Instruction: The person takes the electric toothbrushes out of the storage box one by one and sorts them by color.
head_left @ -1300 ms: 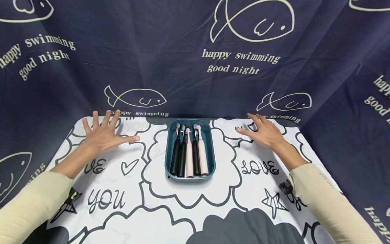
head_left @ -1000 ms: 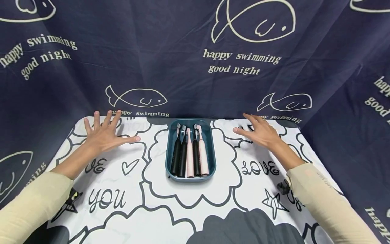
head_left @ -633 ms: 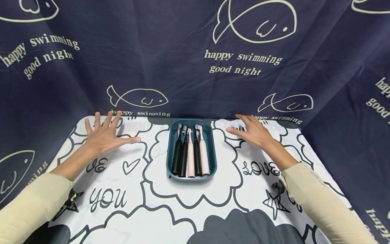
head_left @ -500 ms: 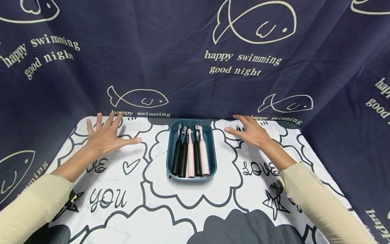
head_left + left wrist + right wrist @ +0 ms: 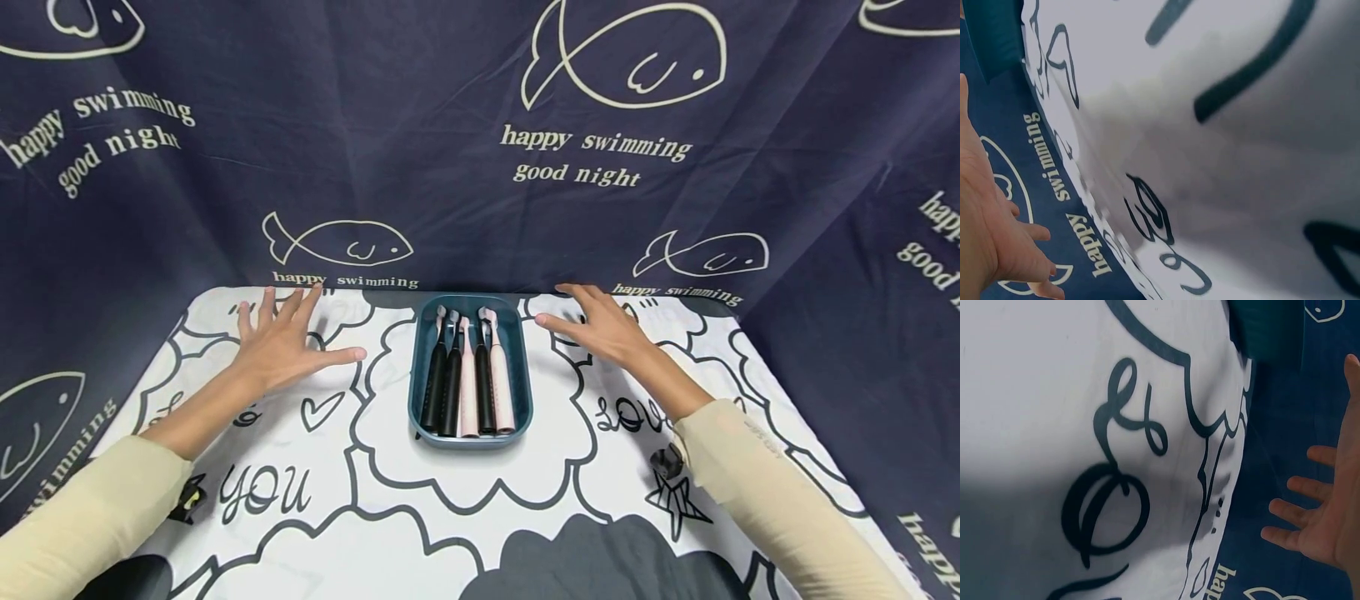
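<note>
A dark teal tray stands on the table in the head view. Side by side in it lie three black electric toothbrushes and two pink electric toothbrushes, heads toward the back. My left hand hovers to the tray's left, fingers spread and thumb pointing at it. On the other side is my right hand, fingers extended and its thumb close to the tray's right rim without touching. Neither hand holds anything. The wrist views catch only part of the tray wall; the toothbrushes are out of sight there.
A white cloth with black lettering and cloud outlines covers the table. Behind and at the sides hangs a navy curtain printed with fish. A small dark device sits at the right wrist, and another at the left.
My right hand has moved left, closer to the tray. My left hand has shifted right and slightly toward me in the latest half second. Tray and toothbrushes have stayed put.
</note>
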A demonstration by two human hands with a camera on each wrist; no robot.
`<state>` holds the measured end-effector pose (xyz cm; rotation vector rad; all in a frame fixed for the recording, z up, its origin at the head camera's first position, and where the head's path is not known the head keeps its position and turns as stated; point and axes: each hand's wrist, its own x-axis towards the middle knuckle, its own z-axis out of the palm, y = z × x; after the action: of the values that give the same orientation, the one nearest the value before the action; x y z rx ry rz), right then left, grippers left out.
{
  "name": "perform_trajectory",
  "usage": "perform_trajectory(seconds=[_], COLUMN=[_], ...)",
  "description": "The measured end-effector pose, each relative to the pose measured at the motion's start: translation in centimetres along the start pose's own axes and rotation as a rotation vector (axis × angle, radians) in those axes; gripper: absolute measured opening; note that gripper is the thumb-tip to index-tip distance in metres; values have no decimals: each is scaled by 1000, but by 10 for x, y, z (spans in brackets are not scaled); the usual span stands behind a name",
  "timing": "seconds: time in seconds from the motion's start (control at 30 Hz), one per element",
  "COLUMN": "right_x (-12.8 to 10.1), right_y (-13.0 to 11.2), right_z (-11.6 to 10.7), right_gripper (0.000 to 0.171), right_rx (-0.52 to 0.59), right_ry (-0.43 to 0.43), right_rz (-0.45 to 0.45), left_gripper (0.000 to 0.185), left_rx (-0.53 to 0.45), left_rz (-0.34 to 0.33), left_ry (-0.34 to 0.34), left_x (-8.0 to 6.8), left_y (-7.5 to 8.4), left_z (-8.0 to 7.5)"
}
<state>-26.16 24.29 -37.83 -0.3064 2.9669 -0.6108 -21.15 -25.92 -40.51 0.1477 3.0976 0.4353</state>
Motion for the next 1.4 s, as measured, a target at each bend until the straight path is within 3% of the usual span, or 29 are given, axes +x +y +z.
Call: perform_trajectory(seconds=[1.4], right_x=[-2], right_y=[-20], right_z=[17], right_gripper=[97], right_rx=[43], right_ry=[-11], right_rz=[-83], left_gripper=[142], left_rx=[-79], left_rz=[142], left_ry=[-18], left_x=[-16], left_y=[65], left_z=[21])
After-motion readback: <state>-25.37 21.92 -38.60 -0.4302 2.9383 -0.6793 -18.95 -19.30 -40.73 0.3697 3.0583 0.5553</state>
